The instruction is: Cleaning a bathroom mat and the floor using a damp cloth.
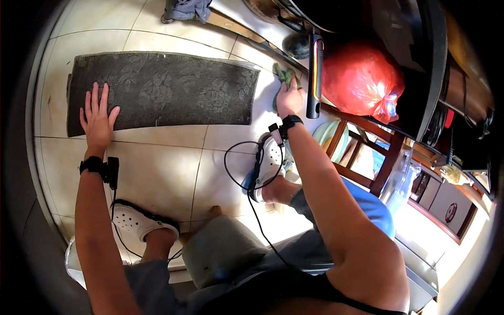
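A dark grey floor mat (173, 92) with a leaf or flower pattern lies on the pale tiled floor (157, 165). My left hand (97, 116) rests flat on the mat's left end, fingers spread, with nothing held. Just beyond the mat's right end, my right hand (290, 100) is on a green cloth (282, 75) at floor level, pressing or gripping it; the fingers partly cover the cloth. Each wrist wears a black strap with a small device, and thin black cables hang from these.
A pan handle (315, 78) juts out above, beside a tied red plastic bag (360, 80). A dark wooden rack (354, 155) stands at the right, with green plates (330, 136) near it. White clogs (138, 220) are on my feet. A grey cloth (191, 8) hangs at the top.
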A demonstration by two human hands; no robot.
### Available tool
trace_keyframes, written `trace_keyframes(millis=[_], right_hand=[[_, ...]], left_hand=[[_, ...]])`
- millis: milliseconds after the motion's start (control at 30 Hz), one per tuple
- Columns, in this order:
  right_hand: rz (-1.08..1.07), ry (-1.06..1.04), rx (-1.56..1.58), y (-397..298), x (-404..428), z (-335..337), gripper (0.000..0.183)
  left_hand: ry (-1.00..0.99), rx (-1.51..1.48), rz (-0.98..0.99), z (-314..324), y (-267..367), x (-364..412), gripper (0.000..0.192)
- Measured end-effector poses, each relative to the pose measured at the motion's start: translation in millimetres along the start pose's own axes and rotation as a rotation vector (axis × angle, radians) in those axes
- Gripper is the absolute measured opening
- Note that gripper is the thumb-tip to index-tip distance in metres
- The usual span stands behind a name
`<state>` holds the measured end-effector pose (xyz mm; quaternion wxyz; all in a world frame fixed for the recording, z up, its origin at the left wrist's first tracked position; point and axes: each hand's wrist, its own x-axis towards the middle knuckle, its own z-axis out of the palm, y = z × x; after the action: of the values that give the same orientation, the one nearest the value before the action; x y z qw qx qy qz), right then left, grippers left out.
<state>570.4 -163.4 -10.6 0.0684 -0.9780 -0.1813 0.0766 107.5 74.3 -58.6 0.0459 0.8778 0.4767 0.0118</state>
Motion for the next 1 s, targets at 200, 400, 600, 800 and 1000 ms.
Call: trace_keyframes(millis=[200,400,600,800,1000], right_hand=[[-0.261,0.063,-0.206,-67,5,32,0.047],[0.146,-0.168,0.003,-7,40,18,0.065],[0.346,-0.236,-0.323,43,37,13,0.072],[0.058,-0.118,-0.551,45,-53,34,0.075],[0.077,-0.424,-0.156,-23,-227,23,0.073]], left_hand=[[0.045,0.068,0.03,11,-2,5,0.061],[0.044,0.095,0.043,16,-18,-8,0.06],[0.063,0.044,0.035,8,-2,3,0.06],[0.054,-0.018,0.027,7,15,14,0.061],[-0.197,0.029,-0.042,-2,-17,-1,0.066]])
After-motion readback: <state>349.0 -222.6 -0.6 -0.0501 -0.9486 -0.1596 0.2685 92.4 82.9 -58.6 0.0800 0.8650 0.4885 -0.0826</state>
